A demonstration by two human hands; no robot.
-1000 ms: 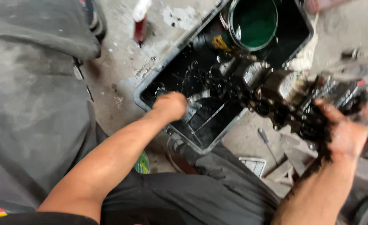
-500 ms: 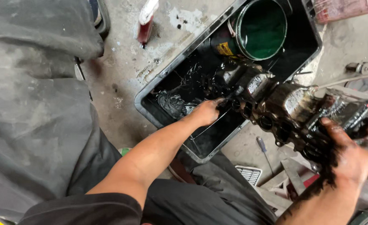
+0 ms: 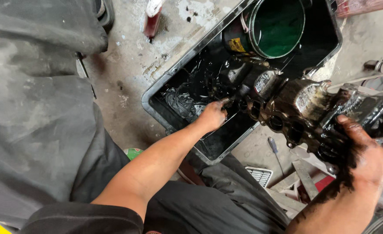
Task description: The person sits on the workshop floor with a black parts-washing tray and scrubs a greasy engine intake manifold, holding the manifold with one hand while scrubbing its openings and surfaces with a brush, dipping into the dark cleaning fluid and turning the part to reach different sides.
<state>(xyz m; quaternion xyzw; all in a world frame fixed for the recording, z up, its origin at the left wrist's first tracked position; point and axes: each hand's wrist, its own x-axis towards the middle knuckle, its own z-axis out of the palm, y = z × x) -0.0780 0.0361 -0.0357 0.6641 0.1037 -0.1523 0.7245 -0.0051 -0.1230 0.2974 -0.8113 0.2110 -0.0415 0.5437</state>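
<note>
A person crouches over a black rectangular tray (image 3: 156, 93) of dark oil on a stained concrete floor (image 3: 130, 56). Their right hand (image 3: 365, 156), blackened with grease, sits at four o'clock in the view with its fingers wrapped around one end of a heavy, oil-coated metal engine part (image 3: 299, 108). The part stretches from that hand toward the centre, its far end hanging over the tray. The left hand (image 3: 212, 116), near the centre, is curled with the fingertips pinched at the part's near end; I cannot tell whether it holds something small there. Inside the tray, at one o'clock, stands a round can (image 3: 273, 28) with a green inside. A grey rag (image 3: 180, 104) lies in the oil just at nine o'clock from the left hand. A screwdriver (image 3: 274, 149) lies on the floor at five o'clock, below the part.
</note>
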